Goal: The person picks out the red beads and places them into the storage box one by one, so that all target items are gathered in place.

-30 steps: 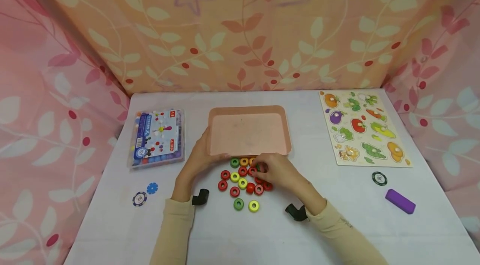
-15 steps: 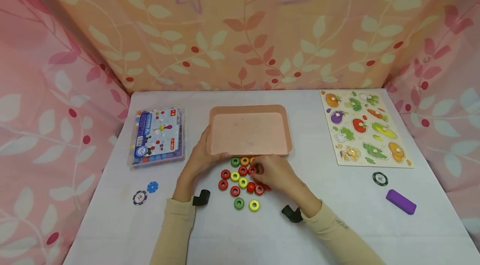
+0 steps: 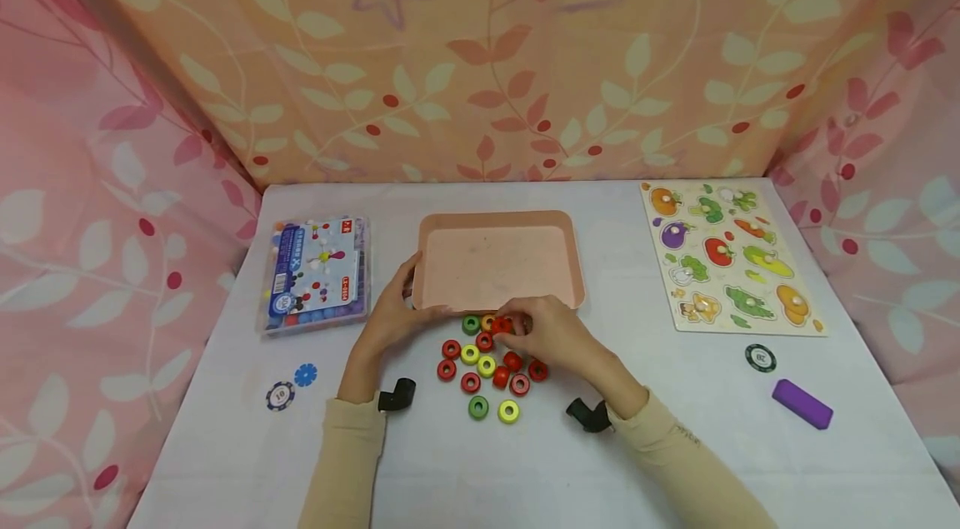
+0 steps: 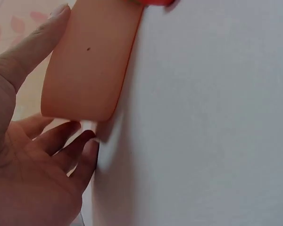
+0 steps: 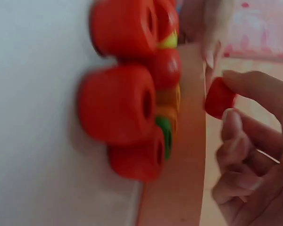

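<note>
- Curtain [image 3: 480,54] with leaf prints hangs behind the white table [image 3: 480,471] we see.
- Vegetable puzzle board [image 3: 727,271] lies on the right.
- Pink tray [image 3: 487,271] sits mid-table.
- Clear box [image 3: 315,271] with a printed label lies left of it.
- Our left hand [image 3: 392,311] touches the tray's near left corner, thumb spread apart from the fingers.
- Our right hand [image 3: 553,335] has thumb and finger clamped on a red bead [image 5: 219,100], raised beside the tray's near edge.
- Purple block [image 3: 802,404] lies far right.
- Loose beads [image 3: 469,354] in red, yellow, green and orange cluster just before the tray.
</note>
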### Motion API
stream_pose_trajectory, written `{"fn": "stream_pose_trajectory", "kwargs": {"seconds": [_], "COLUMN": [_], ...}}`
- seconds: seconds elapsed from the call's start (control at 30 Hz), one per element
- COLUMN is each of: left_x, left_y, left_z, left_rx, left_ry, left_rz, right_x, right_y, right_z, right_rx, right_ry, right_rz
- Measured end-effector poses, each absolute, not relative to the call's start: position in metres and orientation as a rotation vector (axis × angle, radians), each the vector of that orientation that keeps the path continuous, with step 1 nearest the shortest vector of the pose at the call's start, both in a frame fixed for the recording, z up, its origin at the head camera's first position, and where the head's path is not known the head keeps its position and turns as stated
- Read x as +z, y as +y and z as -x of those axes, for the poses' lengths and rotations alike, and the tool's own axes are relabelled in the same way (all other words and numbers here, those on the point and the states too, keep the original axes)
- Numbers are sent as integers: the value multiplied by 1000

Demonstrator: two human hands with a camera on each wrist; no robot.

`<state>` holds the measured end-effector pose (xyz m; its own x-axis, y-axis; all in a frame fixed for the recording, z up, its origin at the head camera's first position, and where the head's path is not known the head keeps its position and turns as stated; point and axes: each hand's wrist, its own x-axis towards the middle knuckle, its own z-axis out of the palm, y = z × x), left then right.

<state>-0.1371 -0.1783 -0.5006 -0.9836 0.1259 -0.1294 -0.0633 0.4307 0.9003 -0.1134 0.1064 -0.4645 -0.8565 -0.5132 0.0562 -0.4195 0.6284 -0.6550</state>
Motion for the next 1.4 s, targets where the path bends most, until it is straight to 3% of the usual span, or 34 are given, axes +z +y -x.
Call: {"fn": "stream_pose_trajectory", "kwargs": {"seconds": [0.2,0.43,0.73,1.03,1.4], "left_x": [-501,-503,-466,-502,-505], "left_y": [-184,-187,-180,-188,-189], "left_z": [138,140,128,139,140], "left_rx": [1678,1754,1736,1753,1712], "left_ry": [2415,2366,2346,2341,2364], "left_rz": [-74,-121,-130,-94,-42], "right_x": [-464,-480,-488,-479,-460], "right_y": [110,102,81,79,87], "right_z": [144,175,186,175,130], "right_rx": [-1207,-1050,-1056,-1141,-1102], "right_ry": [2711,2738,2741,2698,2484], "right_rz": [709,581,523,539,849]}}
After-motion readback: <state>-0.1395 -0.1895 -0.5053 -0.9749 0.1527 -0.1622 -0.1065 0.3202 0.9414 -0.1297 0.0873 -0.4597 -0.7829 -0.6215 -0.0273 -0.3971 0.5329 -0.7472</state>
